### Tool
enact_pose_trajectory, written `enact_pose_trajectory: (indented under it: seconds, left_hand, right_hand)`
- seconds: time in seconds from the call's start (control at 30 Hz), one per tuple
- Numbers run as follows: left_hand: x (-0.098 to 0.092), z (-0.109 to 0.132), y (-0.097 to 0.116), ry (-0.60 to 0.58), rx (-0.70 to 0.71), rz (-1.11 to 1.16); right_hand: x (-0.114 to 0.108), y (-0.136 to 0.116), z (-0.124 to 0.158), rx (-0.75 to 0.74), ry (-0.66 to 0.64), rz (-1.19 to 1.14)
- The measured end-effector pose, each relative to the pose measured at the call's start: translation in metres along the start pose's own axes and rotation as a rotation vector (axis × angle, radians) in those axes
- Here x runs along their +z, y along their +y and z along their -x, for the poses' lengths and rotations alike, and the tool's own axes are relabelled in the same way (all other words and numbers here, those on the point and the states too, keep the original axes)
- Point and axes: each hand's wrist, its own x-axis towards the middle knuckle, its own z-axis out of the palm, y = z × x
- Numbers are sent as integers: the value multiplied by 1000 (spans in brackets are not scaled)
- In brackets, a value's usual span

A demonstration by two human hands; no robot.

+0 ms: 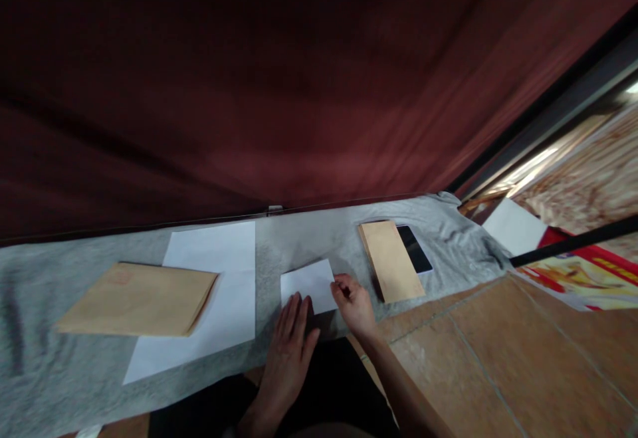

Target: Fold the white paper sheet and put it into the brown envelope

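Observation:
A small white sheet of paper [310,284], perhaps folded, lies on the grey cloth in front of me. My left hand [290,348] rests flat on its lower left part, fingers stretched out. At the paper's right edge, my right hand [353,302] has its fingers curled, with thumb and forefinger pinching that edge. To the right lies a stack of brown envelopes [393,262], partly over a dark-screened phone [415,249]. On the left, another stack of brown envelopes [139,298] covers part of some large white paper [214,292].
The grey cloth [299,225] covers a long narrow surface in front of a dark red curtain [299,125]. Beyond its right end stand a dark bar [578,240] and a red and yellow printed box [588,278]. Brown tiles [478,351] form the floor.

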Motion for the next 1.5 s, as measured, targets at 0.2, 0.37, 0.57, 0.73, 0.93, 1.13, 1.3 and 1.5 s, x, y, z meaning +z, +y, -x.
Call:
enact_pose_trajectory:
  seconds: [0.2,0.37,0.57,0.73,0.93,1.13,1.3,1.5]
  left_hand:
    - [-21,-38,41,108,-484,862]
    - [-18,-56,40,262,-822,1230]
    - [-5,-57,-3,171,-731,1032]
    - [2,-55,-31,168,-586,649]
    - [1,-55,-33,85,-561,60]
    - [-8,-60,-27,-57,-480,-318]
    - [-11,-59,-24,-133,-351,-439]
    - [-18,-59,-16,-236,-310,-509]
  right_hand:
    - [-15,-58,21,-407,87,264]
    - [12,-58,29,-466,31,346]
    - [30,-15,25,-373,-7,150]
    - [35,17,26,-391,48,118]
    - [47,28,17,-448,3,281]
    - [55,37,16,-448,2,438]
    - [54,38,13,-433,7,454]
    - [59,28,1,-391,-40,529]
